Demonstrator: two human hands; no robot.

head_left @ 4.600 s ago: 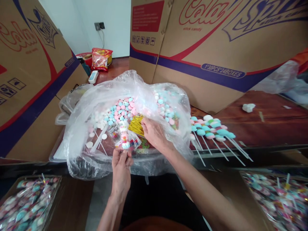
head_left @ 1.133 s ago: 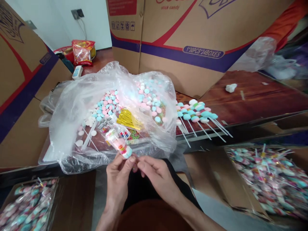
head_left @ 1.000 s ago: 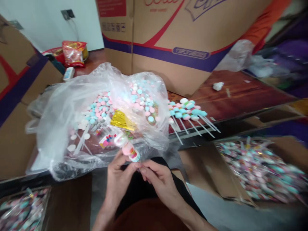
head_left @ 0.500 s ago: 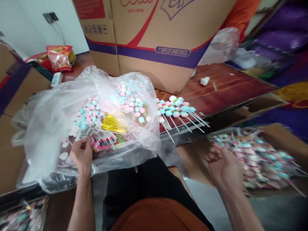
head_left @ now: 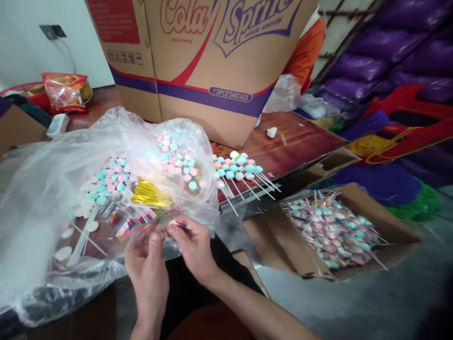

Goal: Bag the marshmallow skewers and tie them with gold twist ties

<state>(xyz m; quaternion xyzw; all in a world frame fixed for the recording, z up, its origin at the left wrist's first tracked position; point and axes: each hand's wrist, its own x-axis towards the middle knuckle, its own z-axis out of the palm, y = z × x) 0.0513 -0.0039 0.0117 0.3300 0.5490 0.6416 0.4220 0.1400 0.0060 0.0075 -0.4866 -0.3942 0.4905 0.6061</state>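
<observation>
Over the near edge of the table my two hands meet. My left hand (head_left: 148, 267) is closed in a pinch on a small clear plastic wrapper, partly hidden by the fingers. My right hand (head_left: 194, 248) pinches a small printed label (head_left: 178, 224) in white, red and blue, close to my left fingertips. Just beyond lie a pile of similar printed labels (head_left: 136, 223) and a bundle of gold twist ties (head_left: 146, 192). Pink, blue and white candies (head_left: 112, 174) lie on and under a large clear plastic sheet (head_left: 35, 208). White sticks (head_left: 85, 236) rest at the left.
Candy skewers on sticks (head_left: 235, 169) sit along the table's edge. At lower right, an open carton (head_left: 354, 198) holds wrapped candy sticks. A tall printed cardboard box (head_left: 191, 104) stands behind, with a person's orange sleeve (head_left: 306, 52) past it. Purple sacks (head_left: 382, 56) are stacked at right.
My right hand has come from beside the carton at right to my left hand, and now holds a label. My left hand has moved right and nearer. The view has shifted right.
</observation>
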